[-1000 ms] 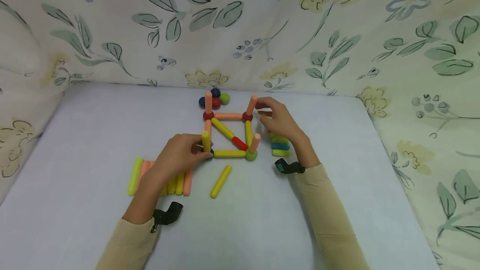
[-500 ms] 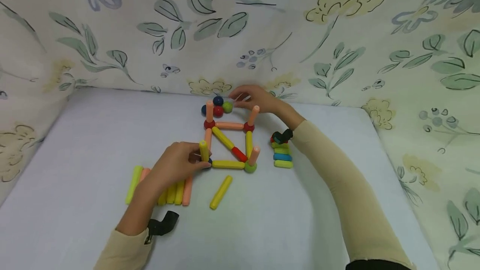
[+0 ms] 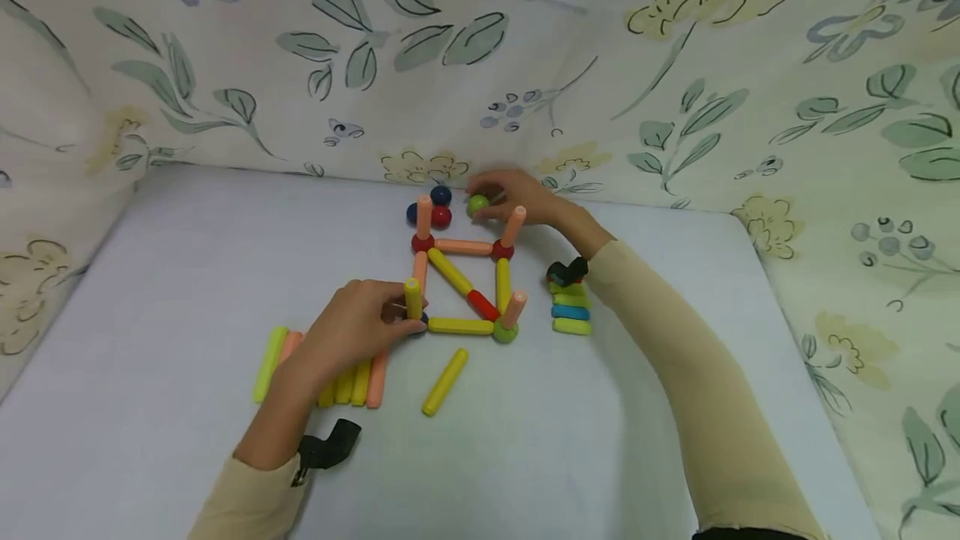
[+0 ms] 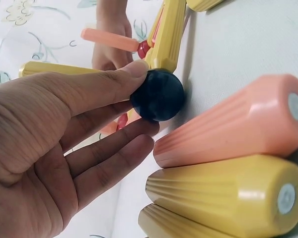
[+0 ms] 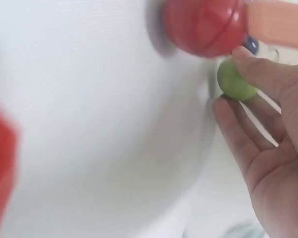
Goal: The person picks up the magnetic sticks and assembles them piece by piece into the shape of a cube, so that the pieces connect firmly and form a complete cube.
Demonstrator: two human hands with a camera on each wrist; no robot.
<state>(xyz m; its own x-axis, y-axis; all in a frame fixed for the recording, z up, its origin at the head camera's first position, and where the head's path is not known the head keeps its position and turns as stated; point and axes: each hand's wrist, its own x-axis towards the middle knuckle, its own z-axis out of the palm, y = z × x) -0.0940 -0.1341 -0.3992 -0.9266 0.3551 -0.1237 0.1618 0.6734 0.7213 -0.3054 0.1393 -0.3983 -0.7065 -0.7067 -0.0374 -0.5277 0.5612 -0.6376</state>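
My left hand (image 3: 358,325) grips the dark blue ball (image 4: 160,96) at the near-left corner of a square frame of rods and balls. A yellow rod (image 3: 413,298) stands up from that corner. At the far side, my right hand (image 3: 521,197) pinches a loose green ball (image 3: 477,206) between thumb and fingers. Salmon rods rise from the red balls (image 3: 423,242) at the far corners and from the green corner ball (image 3: 505,331). A yellow-and-red diagonal (image 3: 452,271) crosses the square.
Two dark blue balls (image 3: 440,196) and a red ball (image 3: 441,217) sit behind the frame. Several rods (image 3: 377,379) lie in a row under my left forearm. One yellow rod (image 3: 446,382) lies in front. Short green and blue rods (image 3: 571,312) are stacked at the right.
My right hand has moved from beside the far-right upright to the ball cluster, taken hold of the green ball and drawn it to the right. The left hand stays at the blue corner ball.
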